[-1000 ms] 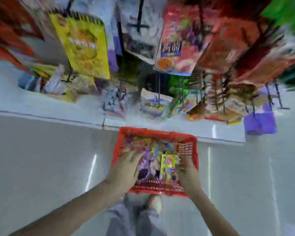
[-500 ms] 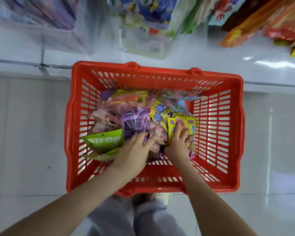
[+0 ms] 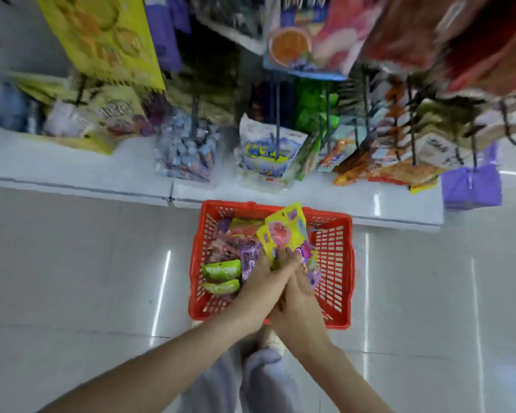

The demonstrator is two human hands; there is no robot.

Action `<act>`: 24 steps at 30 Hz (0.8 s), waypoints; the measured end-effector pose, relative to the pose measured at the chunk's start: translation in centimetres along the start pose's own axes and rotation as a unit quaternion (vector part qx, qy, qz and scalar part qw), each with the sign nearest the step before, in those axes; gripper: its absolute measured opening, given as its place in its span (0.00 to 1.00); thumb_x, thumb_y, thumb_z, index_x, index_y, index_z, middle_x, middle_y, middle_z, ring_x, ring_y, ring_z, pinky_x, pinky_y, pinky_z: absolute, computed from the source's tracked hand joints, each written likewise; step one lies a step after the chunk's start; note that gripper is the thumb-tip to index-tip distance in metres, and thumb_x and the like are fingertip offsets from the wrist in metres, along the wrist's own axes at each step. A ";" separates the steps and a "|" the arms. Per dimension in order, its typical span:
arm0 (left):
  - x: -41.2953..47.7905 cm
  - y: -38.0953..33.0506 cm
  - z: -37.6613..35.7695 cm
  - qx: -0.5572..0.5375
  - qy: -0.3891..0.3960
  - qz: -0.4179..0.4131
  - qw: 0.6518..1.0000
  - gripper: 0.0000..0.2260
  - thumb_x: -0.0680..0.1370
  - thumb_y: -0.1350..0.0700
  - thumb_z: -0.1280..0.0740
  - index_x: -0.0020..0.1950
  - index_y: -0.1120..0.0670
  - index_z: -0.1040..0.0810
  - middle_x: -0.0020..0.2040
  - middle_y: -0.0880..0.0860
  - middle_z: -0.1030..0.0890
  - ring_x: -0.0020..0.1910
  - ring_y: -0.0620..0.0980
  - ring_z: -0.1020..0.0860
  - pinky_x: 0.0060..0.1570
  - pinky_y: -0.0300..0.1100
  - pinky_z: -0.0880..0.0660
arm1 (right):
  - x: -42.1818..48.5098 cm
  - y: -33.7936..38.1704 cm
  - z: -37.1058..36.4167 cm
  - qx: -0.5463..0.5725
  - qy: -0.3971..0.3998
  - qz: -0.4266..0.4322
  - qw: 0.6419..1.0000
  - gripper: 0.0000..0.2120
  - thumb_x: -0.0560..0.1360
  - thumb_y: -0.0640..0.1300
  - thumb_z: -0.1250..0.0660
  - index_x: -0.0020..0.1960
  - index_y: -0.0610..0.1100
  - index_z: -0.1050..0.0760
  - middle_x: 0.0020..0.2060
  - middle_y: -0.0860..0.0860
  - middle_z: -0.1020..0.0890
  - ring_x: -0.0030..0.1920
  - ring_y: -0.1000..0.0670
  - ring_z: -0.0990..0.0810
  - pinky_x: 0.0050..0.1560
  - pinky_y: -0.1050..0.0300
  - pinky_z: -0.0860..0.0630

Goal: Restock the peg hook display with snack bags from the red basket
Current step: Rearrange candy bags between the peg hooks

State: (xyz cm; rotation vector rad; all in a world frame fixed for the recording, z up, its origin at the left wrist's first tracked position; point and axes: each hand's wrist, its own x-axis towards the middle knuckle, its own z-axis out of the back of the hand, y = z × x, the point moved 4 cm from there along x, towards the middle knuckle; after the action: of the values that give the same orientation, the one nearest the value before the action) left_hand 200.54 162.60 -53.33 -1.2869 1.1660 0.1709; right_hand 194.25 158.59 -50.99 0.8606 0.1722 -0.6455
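Both your hands are clamped on the yellow snack bags (image 3: 282, 234). Your left hand (image 3: 264, 278) pinches their lower edge, and your right hand (image 3: 298, 296) is pressed against it, fingers curled on the same edge. The bunch fans up toward 12 o'clock over the red basket (image 3: 344, 263), which sits on the floor just in front of the white shelf ledge (image 3: 131, 171).

You hold several bags by one edge only, so a loose one could slide out of the fan and drop back in or over the far rim. Your wrists cross, so lifting with both hands may twist the bunch and crumple the hang holes. The peg hooks (image 3: 277, 126) at 12 o'clock are crowded, so a hurried push could knock off bags that hang there.

I cannot tell how many bags are in the bunch. The overlap of your hands hides most fingertips. The display is badly blurred, so you cannot pick out the matching hook or a free one. The green bags (image 3: 221, 271) at 9 o'clock cover whatever lies under them.
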 end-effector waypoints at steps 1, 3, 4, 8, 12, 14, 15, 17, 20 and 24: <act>-2.2 -2.8 0.6 -0.008 -0.038 -0.023 0.999 0.06 0.77 0.52 0.31 0.51 0.51 0.24 0.40 0.46 0.16 0.44 0.43 0.18 0.46 0.36 0.25 | -0.7 3.3 2.3 -0.006 0.020 0.044 0.999 0.33 0.69 0.35 0.36 0.72 0.35 0.39 0.72 0.42 0.37 0.74 0.43 0.41 0.73 0.59 0.47; -6.4 -8.4 1.9 -0.041 -0.060 -0.055 0.996 0.03 0.79 0.58 0.34 0.51 0.56 0.23 0.34 0.48 0.17 0.36 0.45 0.19 0.35 0.37 0.25 | -1.7 9.0 7.2 -0.017 0.042 0.127 0.991 0.31 0.65 0.40 0.39 0.69 0.34 0.32 0.70 0.39 0.33 0.72 0.42 0.38 0.73 0.56 0.45; -8.6 -11.1 2.6 -0.049 -0.068 -0.061 0.995 0.04 0.79 0.59 0.35 0.52 0.58 0.23 0.34 0.49 0.18 0.34 0.49 0.20 0.33 0.38 0.26 | -2.2 11.6 9.8 -0.005 0.055 0.147 0.987 0.30 0.65 0.40 0.40 0.68 0.36 0.30 0.69 0.41 0.32 0.71 0.45 0.36 0.72 0.59 0.44; -18.0 -21.8 5.2 0.008 -0.108 -0.150 0.983 0.04 0.78 0.63 0.35 0.49 0.59 0.21 0.40 0.57 0.18 0.39 0.53 0.21 0.41 0.44 0.25 | -4.3 20.6 18.9 0.092 0.077 0.202 0.972 0.23 0.73 0.34 0.40 0.62 0.56 0.27 0.61 0.52 0.22 0.61 0.45 0.24 0.65 0.64 0.32; -27.4 -30.7 6.2 0.081 -0.105 -0.259 0.957 0.09 0.78 0.64 0.36 0.41 0.53 0.22 0.32 0.45 0.19 0.30 0.42 0.23 0.31 0.36 0.27 | -6.9 29.0 26.1 0.085 0.019 0.307 0.948 0.21 0.78 0.32 0.42 0.66 0.49 0.31 0.61 0.54 0.24 0.63 0.54 0.26 0.63 0.51 0.29; -31.2 -34.1 6.5 0.121 -0.101 -0.301 0.941 0.11 0.78 0.62 0.35 0.38 0.51 0.23 0.29 0.42 0.22 0.28 0.40 0.25 0.31 0.37 0.29 | -7.5 33.3 30.1 0.036 -0.076 0.365 0.927 0.20 0.77 0.35 0.38 0.68 0.44 0.31 0.60 0.52 0.25 0.62 0.55 0.29 0.63 0.51 0.32; -32.9 -35.7 6.5 0.133 -0.098 -0.323 0.932 0.11 0.78 0.63 0.35 0.38 0.50 0.23 0.29 0.41 0.21 0.29 0.37 0.24 0.32 0.34 0.28 | -7.6 35.5 32.1 0.015 -0.127 0.382 0.915 0.21 0.76 0.38 0.37 0.68 0.43 0.32 0.59 0.50 0.24 0.61 0.52 0.30 0.63 0.51 0.35; -36.2 -38.6 6.5 0.143 -0.096 -0.358 0.918 0.12 0.78 0.65 0.35 0.41 0.49 0.22 0.32 0.38 0.18 0.32 0.33 0.22 0.34 0.27 0.28 | -8.0 39.4 35.8 0.000 -0.181 0.378 0.908 0.23 0.76 0.43 0.34 0.70 0.44 0.33 0.62 0.46 0.25 0.64 0.46 0.33 0.65 0.49 0.39; -40.5 -42.5 6.3 0.165 -0.093 -0.403 0.896 0.12 0.78 0.66 0.36 0.41 0.50 0.23 0.31 0.39 0.19 0.29 0.33 0.23 0.31 0.26 0.29 | -8.5 44.5 39.9 -0.023 -0.191 0.370 0.909 0.22 0.75 0.47 0.31 0.67 0.47 0.28 0.62 0.47 0.26 0.65 0.44 0.35 0.65 0.48 0.40; -43.4 -46.9 7.1 0.202 -0.100 -0.433 0.873 0.05 0.78 0.63 0.35 0.47 0.55 0.21 0.41 0.45 0.17 0.39 0.41 0.21 0.42 0.33 0.27 | -9.2 49.3 44.0 -0.072 -0.235 0.387 0.889 0.14 0.72 0.47 0.28 0.56 0.46 0.20 0.51 0.47 0.26 0.59 0.44 0.34 0.56 0.54 0.40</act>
State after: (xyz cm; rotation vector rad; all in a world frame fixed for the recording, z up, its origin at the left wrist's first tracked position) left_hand 216.13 172.75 8.22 -1.2570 0.3338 -0.5653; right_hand 211.20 153.33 13.34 0.5370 -0.5418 -0.0650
